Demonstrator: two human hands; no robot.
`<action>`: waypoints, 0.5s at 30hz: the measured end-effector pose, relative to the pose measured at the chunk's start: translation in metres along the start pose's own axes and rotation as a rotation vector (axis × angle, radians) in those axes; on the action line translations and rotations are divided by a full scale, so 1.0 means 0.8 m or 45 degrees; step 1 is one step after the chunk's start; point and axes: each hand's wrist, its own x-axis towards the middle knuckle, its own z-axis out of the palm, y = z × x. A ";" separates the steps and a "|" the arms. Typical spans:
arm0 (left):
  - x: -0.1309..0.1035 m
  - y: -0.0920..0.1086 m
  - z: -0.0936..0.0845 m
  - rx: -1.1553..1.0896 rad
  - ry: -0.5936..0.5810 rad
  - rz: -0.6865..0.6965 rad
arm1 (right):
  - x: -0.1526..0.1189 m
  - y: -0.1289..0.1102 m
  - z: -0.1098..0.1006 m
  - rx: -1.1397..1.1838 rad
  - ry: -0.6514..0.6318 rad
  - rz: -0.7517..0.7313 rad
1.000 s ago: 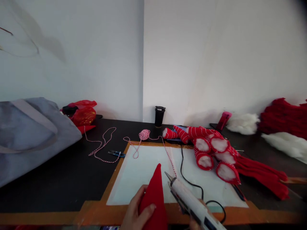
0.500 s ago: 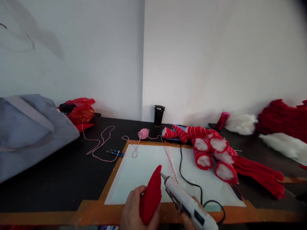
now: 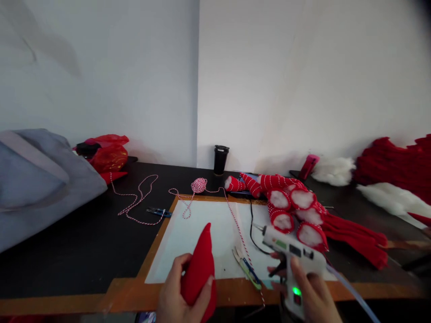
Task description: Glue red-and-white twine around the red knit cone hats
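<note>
in left hand [image 3: 177, 294], soft red cone [image 3: 199, 269]

White walls [image 3: 101, 67], black table [image 3: 84, 242]

Bright even daylight, soft shadows, dark blurred corners, edges warped

Matt red felt cone [image 3: 199, 268], smooth white plastic glue gun [image 3: 292, 255], fluffy stuffing [image 3: 333, 170].
</note>
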 end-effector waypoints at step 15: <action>0.006 -0.024 -0.040 -0.294 -0.136 -0.358 | 0.001 0.035 -0.050 -1.398 0.423 -0.746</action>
